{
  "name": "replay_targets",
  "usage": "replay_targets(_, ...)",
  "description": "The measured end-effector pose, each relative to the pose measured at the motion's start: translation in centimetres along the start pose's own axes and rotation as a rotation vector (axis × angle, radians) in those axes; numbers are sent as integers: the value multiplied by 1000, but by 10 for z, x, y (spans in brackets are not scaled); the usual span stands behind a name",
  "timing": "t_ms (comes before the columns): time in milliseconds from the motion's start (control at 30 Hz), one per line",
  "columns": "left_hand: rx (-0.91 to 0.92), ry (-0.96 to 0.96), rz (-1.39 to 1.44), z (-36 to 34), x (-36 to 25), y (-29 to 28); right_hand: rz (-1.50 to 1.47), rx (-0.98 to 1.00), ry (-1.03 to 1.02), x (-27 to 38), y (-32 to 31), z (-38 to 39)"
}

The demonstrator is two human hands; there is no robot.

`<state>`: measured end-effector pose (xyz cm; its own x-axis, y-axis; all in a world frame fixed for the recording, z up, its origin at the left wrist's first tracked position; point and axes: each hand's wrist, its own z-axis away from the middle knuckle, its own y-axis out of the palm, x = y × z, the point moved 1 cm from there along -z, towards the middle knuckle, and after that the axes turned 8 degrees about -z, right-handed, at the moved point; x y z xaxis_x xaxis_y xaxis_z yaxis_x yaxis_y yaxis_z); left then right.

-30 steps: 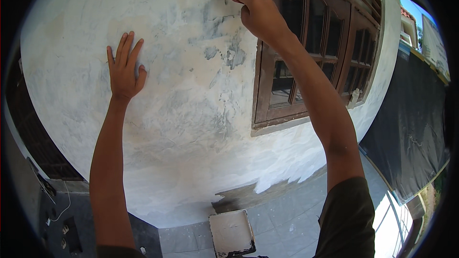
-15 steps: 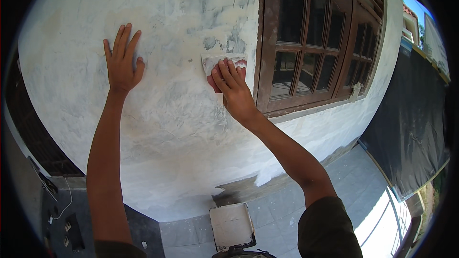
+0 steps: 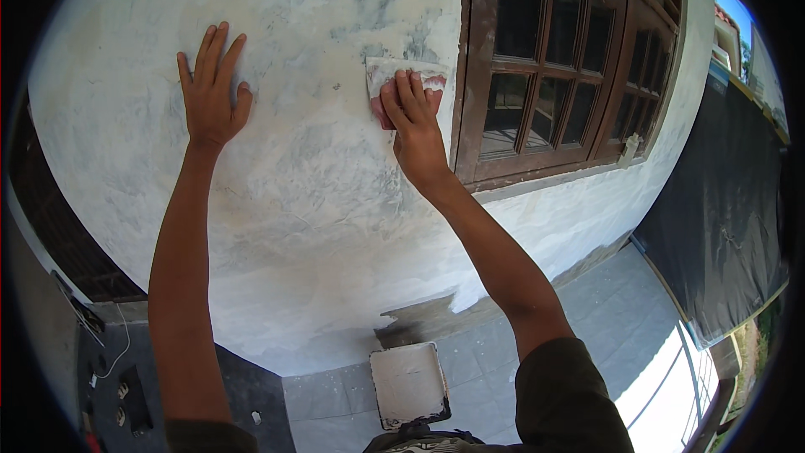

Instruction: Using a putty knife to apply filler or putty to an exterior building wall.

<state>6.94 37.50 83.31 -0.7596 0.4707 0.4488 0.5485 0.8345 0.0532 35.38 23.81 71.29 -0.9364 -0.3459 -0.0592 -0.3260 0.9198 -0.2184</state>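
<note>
My right hand (image 3: 417, 136) grips a wide, flat putty scraper (image 3: 380, 78), reddish with white filler smeared over its blade. The blade lies against the patchy white and grey wall (image 3: 293, 143), just left of a brown wooden window frame (image 3: 466, 75). My fingers cover much of the scraper's middle. Farther left, my left hand (image 3: 210, 96) rests flat on the same wall, its fingers spread and nothing in it.
A shallow tray (image 3: 408, 377) with pale filler stands on the grey tiled floor (image 3: 495, 361) below me. Dark sheeting (image 3: 721, 201) hangs at the right. A white cord (image 3: 126, 344) and sandals (image 3: 122, 403) lie on the lower left.
My right hand has slid the putty scraper up the wall and slightly right, nearer the window frame. My left hand stays spread in place on the wall.
</note>
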Motion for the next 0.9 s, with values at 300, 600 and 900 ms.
replay_targets(300, -22, 9, 7, 3, 4, -1, -165, 234, 110, 50, -29, 85)
replay_targets(600, -29, 11, 12, 0, 3, 2, 31, -30, -29, 16, -11, -9)
replay_targets(900, -6, 8, -3, 1, 2, 2, -159, 284, 135, 70, -19, 106)
